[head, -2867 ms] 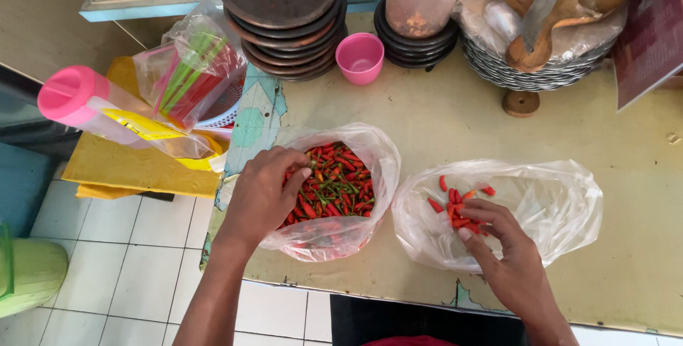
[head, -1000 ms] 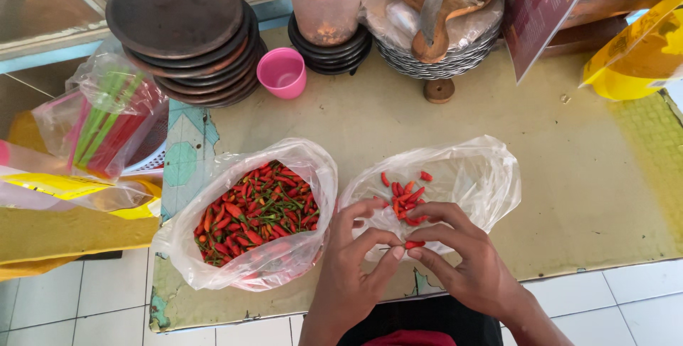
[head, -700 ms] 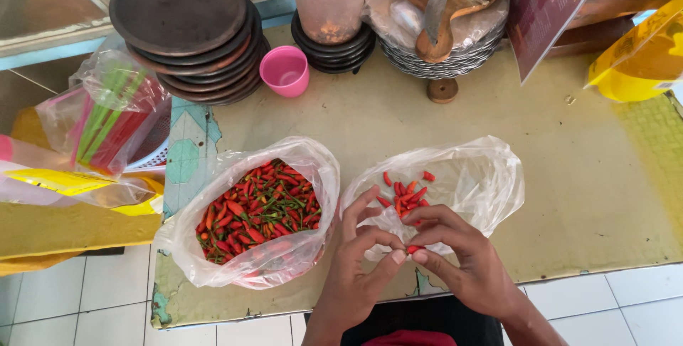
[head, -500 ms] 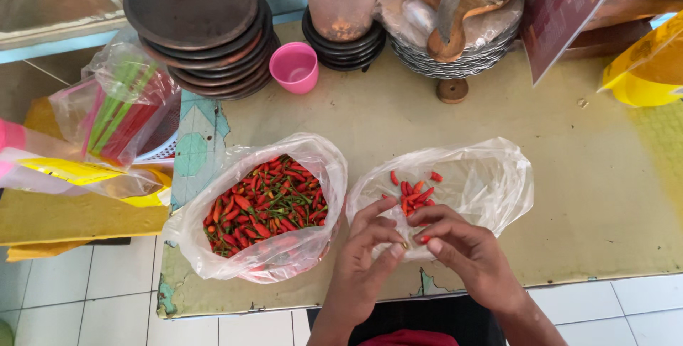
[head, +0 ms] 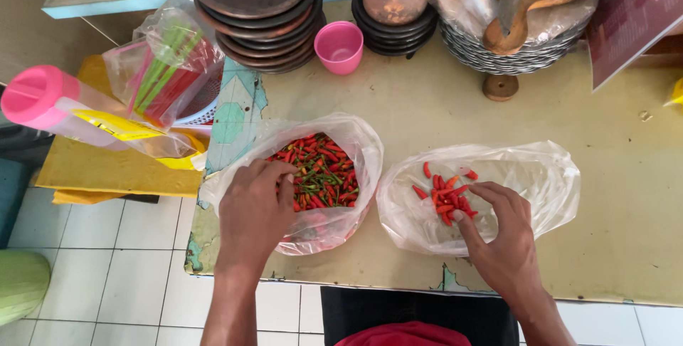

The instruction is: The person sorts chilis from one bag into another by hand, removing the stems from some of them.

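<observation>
Hands have parted: left hand (head: 255,212) reaches, apparently loose-fingered, into the full chili bag (head: 313,175) while right hand (head: 501,236) drops stemmed chilies (head: 447,193) in the second bag (head: 526,182), fingers loosening.

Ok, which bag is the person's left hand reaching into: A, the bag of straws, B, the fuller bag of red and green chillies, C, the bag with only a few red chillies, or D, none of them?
B: the left hand rests in the mouth of the fuller bag of red and green chillies, while the right hand is at the bag with few chillies.
</observation>
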